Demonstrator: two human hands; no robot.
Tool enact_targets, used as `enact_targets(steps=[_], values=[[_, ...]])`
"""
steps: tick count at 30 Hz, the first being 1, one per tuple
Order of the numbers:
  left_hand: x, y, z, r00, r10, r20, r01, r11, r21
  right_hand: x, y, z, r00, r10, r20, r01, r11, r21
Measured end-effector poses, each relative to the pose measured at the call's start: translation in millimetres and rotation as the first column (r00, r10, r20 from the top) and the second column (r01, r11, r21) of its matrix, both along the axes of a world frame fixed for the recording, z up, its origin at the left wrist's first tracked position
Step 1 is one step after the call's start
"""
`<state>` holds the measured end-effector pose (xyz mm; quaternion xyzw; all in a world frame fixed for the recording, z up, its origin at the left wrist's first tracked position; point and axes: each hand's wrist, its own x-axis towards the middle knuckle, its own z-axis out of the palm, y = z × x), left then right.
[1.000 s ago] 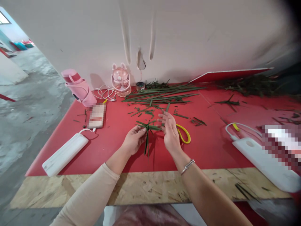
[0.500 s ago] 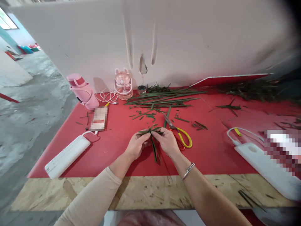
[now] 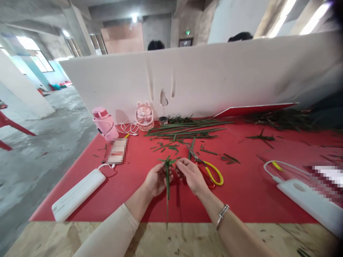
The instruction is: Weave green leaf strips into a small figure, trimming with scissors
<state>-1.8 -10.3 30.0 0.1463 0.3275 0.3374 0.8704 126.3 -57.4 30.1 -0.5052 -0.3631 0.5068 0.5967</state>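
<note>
My left hand (image 3: 155, 180) is closed on a small bundle of folded green leaf strips (image 3: 167, 169). Short strip ends stick out at its top, and a long thin tail hangs down towards the table's front edge. Just to the right, my right hand (image 3: 189, 174) has its fingers curled together near the bundle's upper tips. What its fingertips pinch, if anything, is too small to make out. Scissors (image 3: 205, 162) with yellow and red handles lie close by on the right, their blades against a wide green strip (image 3: 192, 148).
Long green leaf strips (image 3: 187, 128) are piled at the back of the red table top (image 3: 128, 200), with cuttings around them. A pink bottle (image 3: 105, 123), clear jug (image 3: 144, 117) and white power bank (image 3: 79, 194) stand or lie left. Another white device (image 3: 308, 200) lies right. A white partition (image 3: 112, 82) rises behind.
My view has tilted up, showing the room beyond the partition. The leaf bundle has turned upright in my left hand, and my right hand has drawn slightly away from it.
</note>
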Motion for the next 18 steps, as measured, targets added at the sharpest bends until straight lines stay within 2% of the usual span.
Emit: enact_targets(steps=[4, 11, 14, 18], values=[[-3, 0, 0.1, 0.994, -0.071, 0.078, 0.068, 0.997, 0.039, -6, -1, 1.6, 0.993, 0.087, 0.082, -0.090, 0.995, 0.040], [-10, -1, 6.8, 0.956, -0.167, 0.240, 0.157, 0.986, 0.057, -9, 0, 3.1, 0.990, 0.054, 0.127, -0.072, 0.988, 0.138], [-11, 0, 6.6, 0.959, -0.164, 0.231, 0.154, 0.986, 0.061, -9, 1, -0.6, 0.987, 0.032, 0.155, -0.058, 0.984, 0.166], [-7, 0, 1.1, 0.990, -0.093, 0.107, 0.079, 0.989, 0.127, -7, 6, -10.0, 0.989, -0.012, 0.149, -0.014, 0.986, 0.169]])
